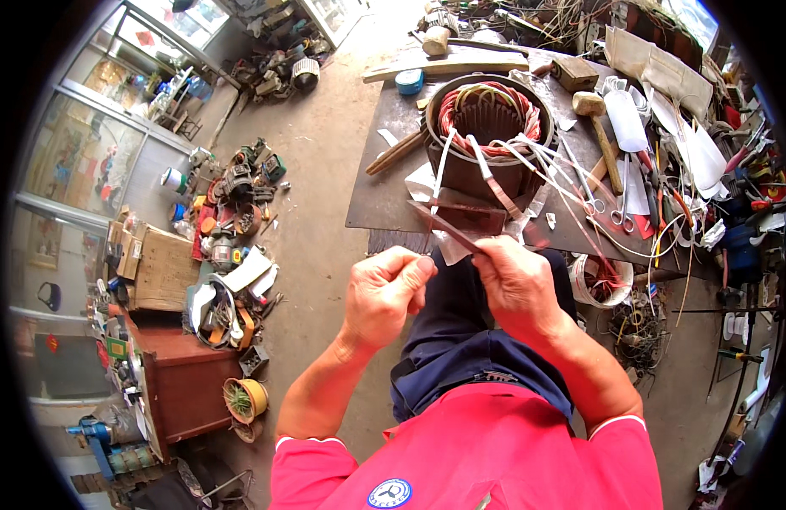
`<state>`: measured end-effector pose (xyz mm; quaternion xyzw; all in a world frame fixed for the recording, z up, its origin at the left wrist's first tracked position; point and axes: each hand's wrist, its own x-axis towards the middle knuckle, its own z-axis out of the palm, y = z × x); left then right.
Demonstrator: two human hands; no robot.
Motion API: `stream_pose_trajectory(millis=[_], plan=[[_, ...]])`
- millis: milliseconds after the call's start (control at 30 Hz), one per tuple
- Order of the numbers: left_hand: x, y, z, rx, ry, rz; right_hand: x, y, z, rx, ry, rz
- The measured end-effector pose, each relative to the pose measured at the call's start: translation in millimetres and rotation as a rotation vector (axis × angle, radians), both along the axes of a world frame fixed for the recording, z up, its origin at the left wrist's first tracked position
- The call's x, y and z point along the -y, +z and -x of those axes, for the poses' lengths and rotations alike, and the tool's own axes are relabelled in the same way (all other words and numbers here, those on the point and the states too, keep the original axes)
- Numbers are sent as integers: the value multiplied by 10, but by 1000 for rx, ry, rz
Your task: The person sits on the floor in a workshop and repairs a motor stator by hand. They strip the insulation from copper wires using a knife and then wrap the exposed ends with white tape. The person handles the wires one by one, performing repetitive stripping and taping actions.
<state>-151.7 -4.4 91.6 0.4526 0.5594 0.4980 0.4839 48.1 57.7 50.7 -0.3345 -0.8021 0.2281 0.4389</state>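
Observation:
My right hand [522, 285] is closed around a thin, dark, blade-like strip [444, 225], which slants up and to the left and ends in a point. Just left of it, my left hand [386, 293] is closed in a pinch; whatever lies between its thumb and finger is too small to make out. Beyond both hands a motor stator [486, 174] stands on the metal-topped table [372, 200]. Red-wrapped windings [448, 106] ring its opening. Leads in white sleeving [480, 160] hang over its near side, and others spread to the right.
Right of the stator lie a wooden mallet [610, 153], scissors [594, 206] and a white roll [624, 121]. A blue tape measure [409, 82] sits at the back left. Below the table is a white bucket [601, 293] with red wire. Motor parts [240, 183] litter the floor leftward.

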Motion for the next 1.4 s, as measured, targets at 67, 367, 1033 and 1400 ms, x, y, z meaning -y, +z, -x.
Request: stream_pose_trajectory(millis=[67,367,1033,1400], plan=[[40,-50,-15,100,8,15,-77,125,108,130,21,-140],[88,-218,-4,333,102,114,4,307,141,436,117,-233],[109,-216,-92,257,-64,76,-193,167,360,-527,348,1286],[-123,-282,210,-780,-202,-927,-252,144,292,-654,387,1424]])
